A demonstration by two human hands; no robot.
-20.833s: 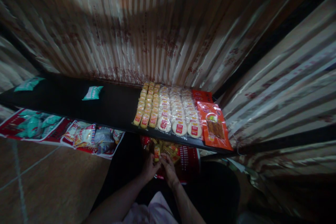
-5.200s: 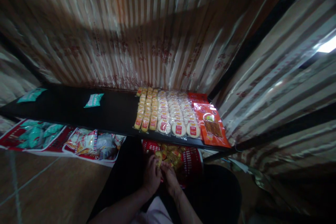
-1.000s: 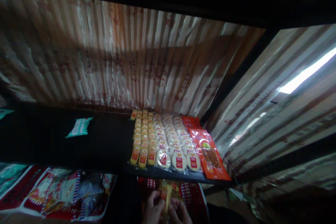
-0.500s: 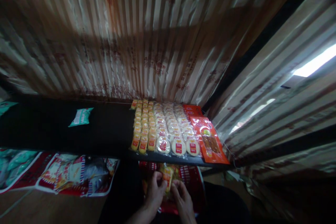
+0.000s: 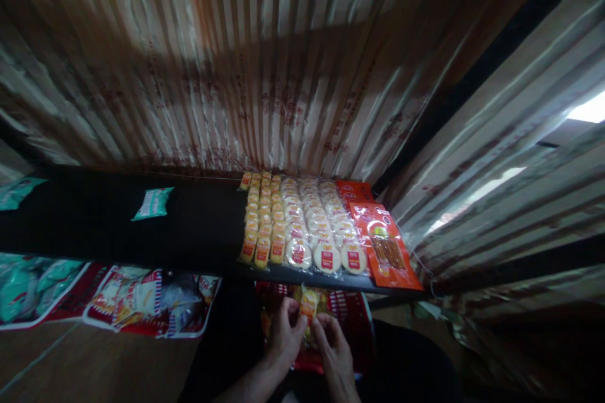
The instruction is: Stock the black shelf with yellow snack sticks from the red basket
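My left hand (image 5: 285, 334) and my right hand (image 5: 331, 347) are close together below the front edge of a black shelf (image 5: 198, 233). Both pinch a small yellow snack packet (image 5: 308, 306) held upright between them. Under the hands sits a red basket (image 5: 347, 318) with more yellow packets. On the shelf just above lie three rows of yellow packets (image 5: 259, 227), three rows of round white cakes with red labels (image 5: 314, 227), and orange-red flat packs (image 5: 385, 245) at the right end.
A green-and-white packet (image 5: 152, 203) lies alone on the shelf's left part, another green one (image 5: 16, 192) at the far left. Open red-and-white boxes of snacks (image 5: 137, 296) stand on the floor at the left. Striped plastic sheeting (image 5: 265, 63) forms the back and right walls.
The view has tilted back down, so my hands and the basket show more fully. The hands still hold the yellow packet between them, slightly lower than the shelf edge.
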